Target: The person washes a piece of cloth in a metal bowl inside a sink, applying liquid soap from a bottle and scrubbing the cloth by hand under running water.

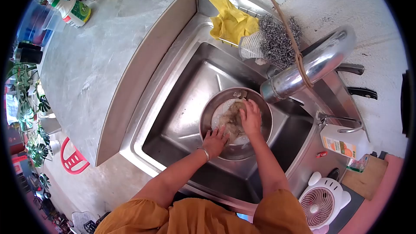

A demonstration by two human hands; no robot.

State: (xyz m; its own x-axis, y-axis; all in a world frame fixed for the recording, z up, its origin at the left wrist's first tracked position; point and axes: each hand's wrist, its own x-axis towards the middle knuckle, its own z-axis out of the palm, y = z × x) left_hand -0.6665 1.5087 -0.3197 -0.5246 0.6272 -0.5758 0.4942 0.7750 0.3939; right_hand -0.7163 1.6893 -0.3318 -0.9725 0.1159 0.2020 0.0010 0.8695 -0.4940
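At centre frame, a metal basin (209, 111) stands in the sink (177, 115), presumably so spills drain. In it, a wet tan mass (231, 121) lies between the open-fingered left hand (215, 142) and curved right hand (251, 119), whose grip cannot be told.

From afar I see a kitchen: a stainless-steel sink (173, 117) at the centre of the frame, with a metal faucet (314, 67). A yellow cloth (232, 19) and steel scouring pads (277, 41) sit at upper centre, knife handles (363, 92) show at right, and a grey counter (99, 69) spans upper left.
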